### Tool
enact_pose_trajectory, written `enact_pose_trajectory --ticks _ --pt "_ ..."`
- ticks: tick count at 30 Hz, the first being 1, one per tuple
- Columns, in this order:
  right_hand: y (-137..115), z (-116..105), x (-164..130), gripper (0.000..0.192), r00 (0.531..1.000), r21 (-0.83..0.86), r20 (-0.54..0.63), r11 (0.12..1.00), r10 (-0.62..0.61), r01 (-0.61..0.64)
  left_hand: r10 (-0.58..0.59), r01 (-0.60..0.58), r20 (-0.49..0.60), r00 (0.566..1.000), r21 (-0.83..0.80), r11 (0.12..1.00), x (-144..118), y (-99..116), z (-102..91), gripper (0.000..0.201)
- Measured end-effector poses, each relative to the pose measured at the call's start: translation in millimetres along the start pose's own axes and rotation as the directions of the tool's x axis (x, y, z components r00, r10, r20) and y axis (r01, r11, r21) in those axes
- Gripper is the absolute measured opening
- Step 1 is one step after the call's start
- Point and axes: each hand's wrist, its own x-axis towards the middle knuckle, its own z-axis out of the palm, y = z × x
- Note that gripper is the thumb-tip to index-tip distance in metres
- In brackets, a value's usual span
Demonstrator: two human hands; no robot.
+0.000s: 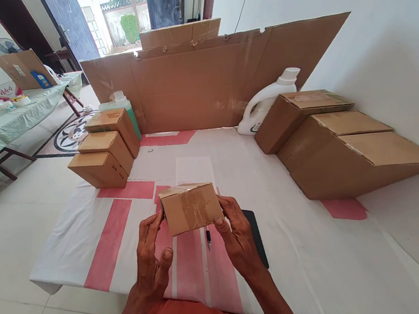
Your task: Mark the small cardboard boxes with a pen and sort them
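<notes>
A small taped cardboard box point(190, 208) is held up between both hands above a white and pink table cover point(282, 209). My left hand point(151, 255) presses its fingertips against the box's left side, thumb free below. My right hand point(236, 234) grips the right side, thumb on the front face. A pen point(208, 238) lies on the cover just under the box, and a black flat object point(257, 237) sits partly hidden behind my right hand.
Three small boxes point(105, 148) sit at the far left, beside a green bottle point(121, 104). Three larger boxes point(343, 148) line the right wall, by a white jug point(267, 101). A cardboard sheet point(204, 77) stands across the back. Another table point(14, 117) stands at left.
</notes>
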Motion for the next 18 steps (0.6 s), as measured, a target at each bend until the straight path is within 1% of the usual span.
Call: enact_pose_trajectory --ticks 3,6,7,9,11,13,15,18 --pt "-1.0 8.1 11.1 0.05 1.0 0.04 0.021 0.999 -0.012 0.011 -0.011 0.013 -0.066 0.998 0.033 0.999 4.7 -2.5 -3.2 0.063" --pt "-0.5 15.8 26.9 0.049 0.999 0.069 0.031 0.997 0.019 -0.021 -0.019 0.025 -0.098 0.995 0.056 0.998 14.9 -7.2 -5.9 0.051" --pt "0.4 18.2 32.9 0.05 0.999 0.076 0.033 0.997 0.026 -0.028 -0.041 0.045 -0.108 0.993 0.035 0.998 19.7 -10.2 -5.4 0.047" --pt "3.2 23.3 44.6 0.053 0.999 0.088 0.039 0.996 0.033 -0.036 -0.122 0.114 -0.115 0.986 -0.074 0.991 30.8 -18.8 -1.9 0.041" --pt "7.4 29.1 55.3 0.055 0.997 0.103 0.058 0.994 0.041 -0.047 -0.215 0.191 -0.091 0.972 -0.218 0.957 42.9 -30.1 3.9 0.041" --pt "13.1 36.0 64.0 0.054 0.994 0.126 0.09 0.989 0.069 -0.08 -0.272 0.242 -0.058 0.96 -0.308 0.92 54.7 -42.4 10.1 0.044" --pt "20.9 43.7 70.6 0.054 0.983 0.178 0.142 0.974 0.114 -0.139 -0.282 0.249 -0.057 0.958 -0.325 0.912 65.0 -53.7 15.4 0.048" --pt "36.2 54.4 76.7 0.06 0.952 0.261 0.233 0.931 0.196 -0.256 -0.261 0.229 -0.072 0.963 -0.294 0.928 77.0 -65.9 19.8 0.05"
